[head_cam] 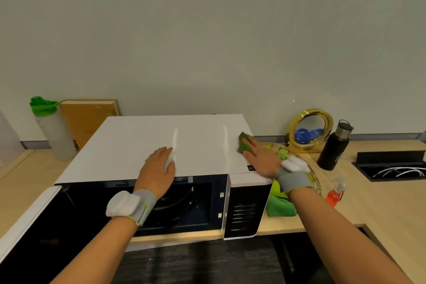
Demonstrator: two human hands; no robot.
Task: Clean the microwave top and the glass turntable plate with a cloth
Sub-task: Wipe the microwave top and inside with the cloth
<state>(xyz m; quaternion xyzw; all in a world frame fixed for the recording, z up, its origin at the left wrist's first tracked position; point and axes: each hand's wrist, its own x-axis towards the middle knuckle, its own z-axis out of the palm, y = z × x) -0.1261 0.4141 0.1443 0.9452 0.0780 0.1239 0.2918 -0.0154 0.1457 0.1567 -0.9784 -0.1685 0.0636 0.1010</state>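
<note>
A white microwave (129,143) stands on the wooden desk with its door (20,221) swung open to the left and its dark cavity showing. My left hand (159,168) rests flat on the front middle of the white top. My right hand (259,157) presses a dark green cloth (244,144) flat against the top's right edge. To the right of the microwave lies the glass turntable plate (315,175), mostly hidden by my right wrist, on a bright green cloth (280,205).
A clear bottle with a green cap (51,129) and a brown book (88,120) stand behind the microwave's left side. On the right are a gold-framed mirror (310,130), a black bottle (335,147), a small orange spray bottle (334,195) and a cable slot (391,166).
</note>
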